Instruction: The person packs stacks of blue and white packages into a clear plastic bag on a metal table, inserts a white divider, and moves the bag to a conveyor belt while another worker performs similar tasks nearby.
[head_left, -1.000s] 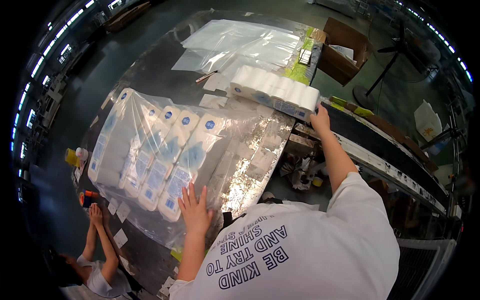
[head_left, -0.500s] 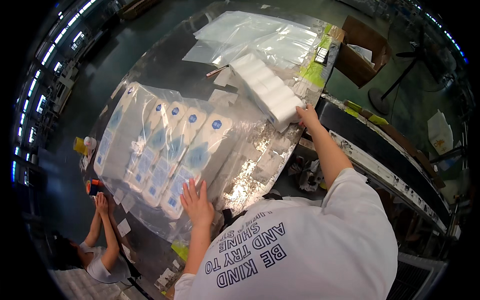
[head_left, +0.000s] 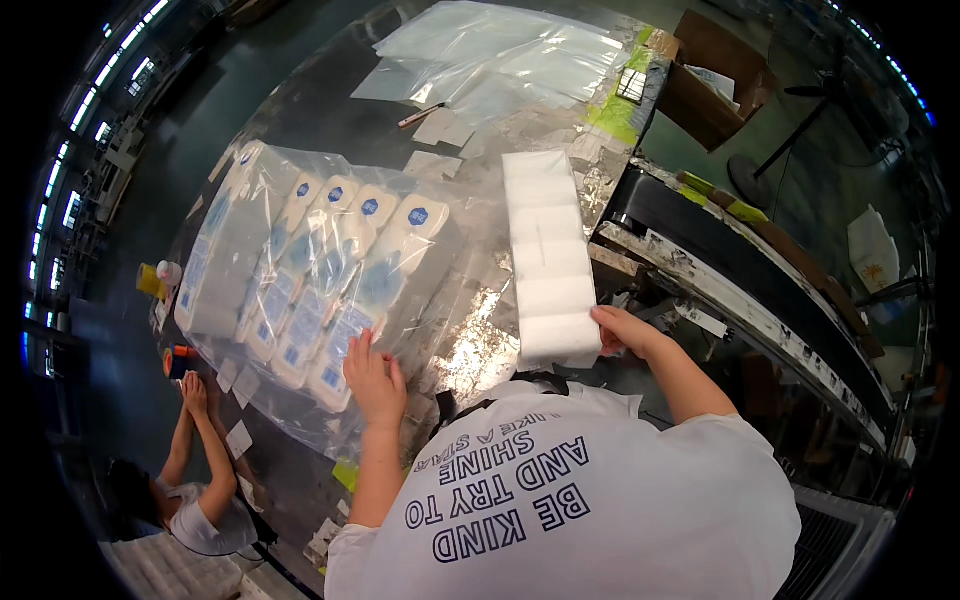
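A long white pack of paper rolls point(head_left: 552, 250) lies to the right of the middle of the table, its near end close to my body. My right hand point(head_left: 622, 332) grips that pack at its near right corner, thumb on the upper edge and the other fingers partly hidden. My left hand point(head_left: 375, 380) rests with stretched fingers against the near end of a big clear plastic bag point(head_left: 440, 270). Inside the bag several white-and-blue packs of rolls point(head_left: 345, 270) lie side by side.
Flat clear plastic bags point(head_left: 500, 50) lie at the table's far end, with a pen point(head_left: 421, 116) nearer. A conveyor belt point(head_left: 740, 260) runs along the right, by an open cardboard box point(head_left: 715, 80) and a stand fan point(head_left: 800, 130). Another person's hands point(head_left: 193, 392) are at the left edge.
My right hand has drawn the white pack nearer and swung it round, so it now points almost straight away from me. My left hand stays by the bag.
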